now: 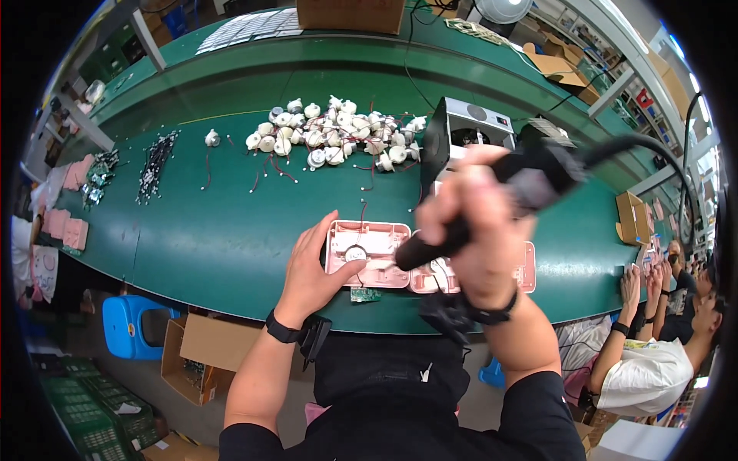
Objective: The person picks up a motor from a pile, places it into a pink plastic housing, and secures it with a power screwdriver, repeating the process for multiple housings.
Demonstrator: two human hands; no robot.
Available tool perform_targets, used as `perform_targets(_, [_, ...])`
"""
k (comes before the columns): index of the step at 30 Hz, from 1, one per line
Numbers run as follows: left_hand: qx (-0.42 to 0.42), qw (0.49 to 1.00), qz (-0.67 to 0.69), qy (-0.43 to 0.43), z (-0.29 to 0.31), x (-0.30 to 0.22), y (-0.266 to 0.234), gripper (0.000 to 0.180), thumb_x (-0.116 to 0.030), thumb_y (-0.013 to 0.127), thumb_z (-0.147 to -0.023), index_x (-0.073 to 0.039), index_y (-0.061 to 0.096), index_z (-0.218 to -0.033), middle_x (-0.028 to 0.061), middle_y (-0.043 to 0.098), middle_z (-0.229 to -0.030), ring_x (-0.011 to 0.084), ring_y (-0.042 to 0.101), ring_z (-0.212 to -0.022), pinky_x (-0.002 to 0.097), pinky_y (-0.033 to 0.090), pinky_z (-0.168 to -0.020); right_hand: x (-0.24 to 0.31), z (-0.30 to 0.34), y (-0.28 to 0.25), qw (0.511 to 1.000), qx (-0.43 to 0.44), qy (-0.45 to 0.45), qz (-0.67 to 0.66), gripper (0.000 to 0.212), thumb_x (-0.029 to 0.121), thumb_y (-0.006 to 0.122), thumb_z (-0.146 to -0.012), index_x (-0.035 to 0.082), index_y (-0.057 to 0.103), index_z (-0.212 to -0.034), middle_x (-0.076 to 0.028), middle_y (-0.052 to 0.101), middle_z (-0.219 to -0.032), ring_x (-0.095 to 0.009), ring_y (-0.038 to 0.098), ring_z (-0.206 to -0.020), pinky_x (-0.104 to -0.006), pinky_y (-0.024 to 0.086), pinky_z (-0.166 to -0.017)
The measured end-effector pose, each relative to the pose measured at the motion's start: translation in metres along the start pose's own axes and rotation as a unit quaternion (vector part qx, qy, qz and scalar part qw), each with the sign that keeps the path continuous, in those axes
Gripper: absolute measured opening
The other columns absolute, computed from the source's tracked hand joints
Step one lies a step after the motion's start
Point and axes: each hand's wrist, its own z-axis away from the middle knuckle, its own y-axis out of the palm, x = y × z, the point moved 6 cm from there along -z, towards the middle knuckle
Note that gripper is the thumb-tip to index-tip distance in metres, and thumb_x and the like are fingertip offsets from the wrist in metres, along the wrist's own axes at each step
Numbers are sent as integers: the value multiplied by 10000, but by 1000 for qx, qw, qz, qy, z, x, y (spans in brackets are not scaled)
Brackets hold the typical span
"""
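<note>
My left hand (309, 267) grips the left side of an open pink plastic housing (388, 234), fingers along the outer wall. Its thumb reaches inside, beside a round white part (355, 253) with thin wires. My right hand (486, 219), smeared by motion, is wrapped round a black corded electric screwdriver (542, 175). The tool slants down to the left, with its front end over the housing's right side. Another pink housing (527, 267) lies to the right, partly hidden by my right hand and arm. A small green circuit board (365, 295) sits just below the left housing.
A pile of white round wired parts (338, 134) covers the far middle of the green table (231, 230). Black wires (156, 165) lie left. A grey-and-black machine (469, 123) stands behind my right hand. A blue stool (127, 326) is below left; people sit at right.
</note>
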Motion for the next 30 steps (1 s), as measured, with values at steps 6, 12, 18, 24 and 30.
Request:
perform_targets(6, [-64,995,46,-56,9,10,-3,691,-222,796,-832,18,484,-1400,187,588,-1298,298,588,-1169,381,471,-976,80,45,-103,982,-105,21,158,236,207,612,-979,34,523,-1112,-45,570,-727,-110,494,-486,-256,433,-482])
perform_targets(12, [-14,995,38,-87,25,-3,6,461,-149,677,-923,16,552,-1334,154,592,-1294,268,591,-1111,368,468,-952,73,107,-238,724,-178,183,641,262,151,773,-863,-6,635,-1021,0,564,-711,-76,536,-524,-242,415,-474])
perform_targets(18, [-35,992,32,-118,31,-5,3,420,-150,659,-941,14,573,-1318,142,610,-1263,260,609,-1067,362,485,-927,48,128,-247,825,-222,286,434,302,162,776,-864,-8,623,-1060,2,567,-718,-78,545,-517,-237,418,-468])
perform_targets(24, [37,998,24,-54,13,-66,38,419,-146,681,-929,17,591,-1304,154,622,-1219,280,624,-1046,357,498,-911,84,142,-294,831,-266,269,408,333,187,777,-868,-3,602,-1078,-6,574,-751,-85,554,-510,-241,429,-459])
perform_targets(30, [177,983,7,44,-1,-145,103,594,-194,743,-890,65,500,-1366,204,589,-1250,333,616,-1099,388,499,-938,124,118,-370,814,-281,282,423,370,248,767,-879,-15,590,-1071,-19,594,-753,-100,570,-493,-249,447,-447])
